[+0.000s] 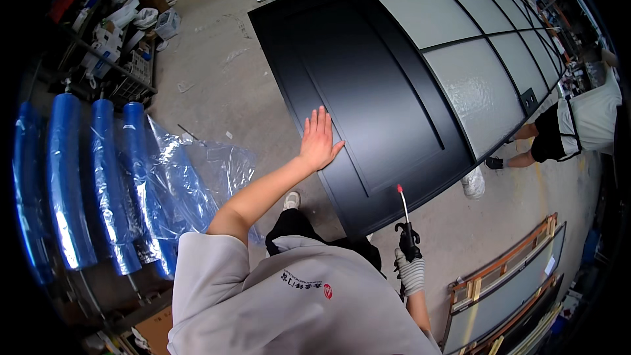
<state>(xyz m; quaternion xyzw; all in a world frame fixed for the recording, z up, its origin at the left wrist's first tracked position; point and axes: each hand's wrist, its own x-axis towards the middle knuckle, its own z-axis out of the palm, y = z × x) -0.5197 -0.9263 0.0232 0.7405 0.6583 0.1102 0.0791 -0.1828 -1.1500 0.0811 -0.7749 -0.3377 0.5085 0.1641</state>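
Note:
A long black door (pixel 368 85) with a panelled lower section and pale glass panes (pixel 473 85) lies flat in front of me. My left hand (pixel 319 141) is bare and rests flat on the black panel near its left edge, fingers stretched out. My right hand (pixel 410 260), in a striped grey glove with dark fingers, is closed round what looks like an air blow gun (pixel 405 207). Its thin metal tube points up and away, the red tip just over the panel's near right part. The gloved fingers hide most of the handle.
Rolls of blue plastic film (pixel 66 184) stand at left, with loose clear film (pixel 230 164) beside them. Cluttered shelves (pixel 125 46) fill the far left. Another person (pixel 585 118) stands at the door's right side. Framed panels (pixel 506 289) lean at the lower right.

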